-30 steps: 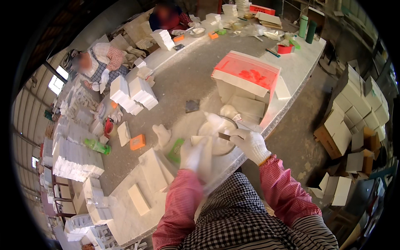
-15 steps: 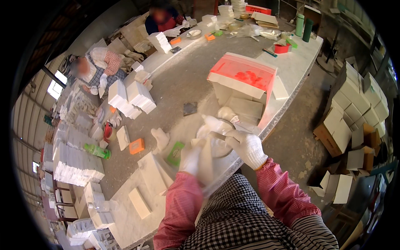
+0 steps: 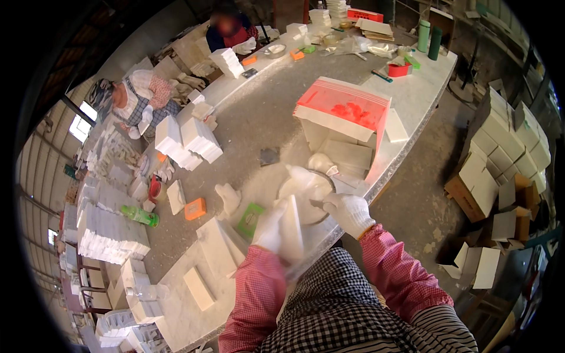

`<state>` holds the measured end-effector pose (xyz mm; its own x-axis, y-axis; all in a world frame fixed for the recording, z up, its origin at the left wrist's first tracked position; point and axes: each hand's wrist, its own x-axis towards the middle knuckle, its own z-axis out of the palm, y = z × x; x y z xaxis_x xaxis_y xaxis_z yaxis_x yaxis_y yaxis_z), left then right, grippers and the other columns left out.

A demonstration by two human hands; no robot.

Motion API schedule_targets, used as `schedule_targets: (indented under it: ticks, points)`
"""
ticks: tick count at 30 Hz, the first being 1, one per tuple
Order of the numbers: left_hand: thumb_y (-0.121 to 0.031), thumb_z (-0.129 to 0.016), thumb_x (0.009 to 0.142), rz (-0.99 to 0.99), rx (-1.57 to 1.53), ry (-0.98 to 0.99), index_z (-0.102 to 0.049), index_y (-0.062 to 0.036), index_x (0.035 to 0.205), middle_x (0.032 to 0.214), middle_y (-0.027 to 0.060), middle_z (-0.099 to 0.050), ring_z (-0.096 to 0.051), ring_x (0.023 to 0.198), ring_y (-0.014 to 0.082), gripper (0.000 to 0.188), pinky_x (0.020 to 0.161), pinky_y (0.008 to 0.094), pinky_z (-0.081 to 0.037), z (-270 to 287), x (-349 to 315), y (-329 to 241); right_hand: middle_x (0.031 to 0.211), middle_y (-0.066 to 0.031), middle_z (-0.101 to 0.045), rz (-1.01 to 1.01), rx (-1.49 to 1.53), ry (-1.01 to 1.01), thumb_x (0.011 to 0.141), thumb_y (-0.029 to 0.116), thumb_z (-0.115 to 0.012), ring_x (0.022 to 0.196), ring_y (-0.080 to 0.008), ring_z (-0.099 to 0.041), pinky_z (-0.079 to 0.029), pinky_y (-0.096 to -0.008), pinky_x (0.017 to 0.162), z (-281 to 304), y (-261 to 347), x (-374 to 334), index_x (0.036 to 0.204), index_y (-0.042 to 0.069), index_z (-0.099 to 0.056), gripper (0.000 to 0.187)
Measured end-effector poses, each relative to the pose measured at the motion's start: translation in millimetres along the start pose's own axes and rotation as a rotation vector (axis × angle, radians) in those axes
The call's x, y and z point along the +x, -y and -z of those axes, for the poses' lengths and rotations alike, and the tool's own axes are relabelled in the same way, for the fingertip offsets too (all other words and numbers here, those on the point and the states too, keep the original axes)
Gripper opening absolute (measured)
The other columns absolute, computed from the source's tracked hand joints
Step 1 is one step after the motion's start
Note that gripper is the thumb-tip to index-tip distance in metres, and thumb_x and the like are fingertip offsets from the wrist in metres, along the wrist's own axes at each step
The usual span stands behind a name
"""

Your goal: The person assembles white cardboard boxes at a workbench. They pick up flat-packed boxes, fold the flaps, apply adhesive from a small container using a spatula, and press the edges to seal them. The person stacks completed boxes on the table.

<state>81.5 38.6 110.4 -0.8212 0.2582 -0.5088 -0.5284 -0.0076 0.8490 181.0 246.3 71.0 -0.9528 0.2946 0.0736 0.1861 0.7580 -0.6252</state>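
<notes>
My left hand (image 3: 268,232), in a white glove, is closed around a white rectangular tile (image 3: 292,228) held tilted on its edge near the table's front. My right hand (image 3: 352,215), gloved too, grips a small scraper (image 3: 316,203); its short grey blade points left toward the tile, and its handle is hidden in the fingers. Just beyond both hands stands a round basin (image 3: 332,178) with white material and a crumpled white cloth (image 3: 301,175) in it. A green block (image 3: 251,219) lies left of my left hand. White slabs (image 3: 216,240) rest beside my left forearm.
A red-and-white carton (image 3: 347,106) stands open behind the basin. Orange blocks (image 3: 195,209), a green bottle (image 3: 139,215) and tile stacks (image 3: 187,141) occupy the left side. Two co-workers (image 3: 144,103) (image 3: 232,36) sit across the table. Cartons (image 3: 471,182) are piled on the floor at right.
The tile in my left hand has turned slightly and shows sharper now. My right hand has drawn a little down and right, lowering the scraper. The co-worker at left has shifted their head.
</notes>
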Motion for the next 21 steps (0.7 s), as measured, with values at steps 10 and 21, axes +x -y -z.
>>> schedule_targets:
  ticks: [10, 21]
  points:
    - [-0.018, -0.068, 0.102, 0.077, -0.356, 0.126, -0.066, 0.0005, 0.128, 0.122, 0.0111, -0.072, -0.069, 0.108, 0.0216, 0.032, 0.098, 0.0338, -0.056, -3.7, -4.1, -5.4, 0.099, -0.0178, -0.075, -0.073, 0.536, -0.088, 0.096, 0.029, -0.069, 0.093, -0.035, -0.071, -0.055, -0.0408, 0.081, 32.2, 29.2, -3.7, 0.114, 0.011, -0.077, 0.026]
    - [-0.02, -0.068, 0.103, 0.132, -0.335, 0.114, -0.067, 0.0, 0.125, 0.116, 0.0105, -0.073, -0.07, 0.102, 0.0227, 0.03, 0.092, 0.0345, -0.058, 3.5, 12.5, 3.8, 0.097, -0.0188, -0.074, 0.087, 0.455, -0.201, 0.098, 0.025, -0.067, 0.089, -0.0352, -0.072, -0.056, -0.0403, 0.078, 28.3, 41.1, -0.6, 0.111, 0.009, -0.075, 0.023]
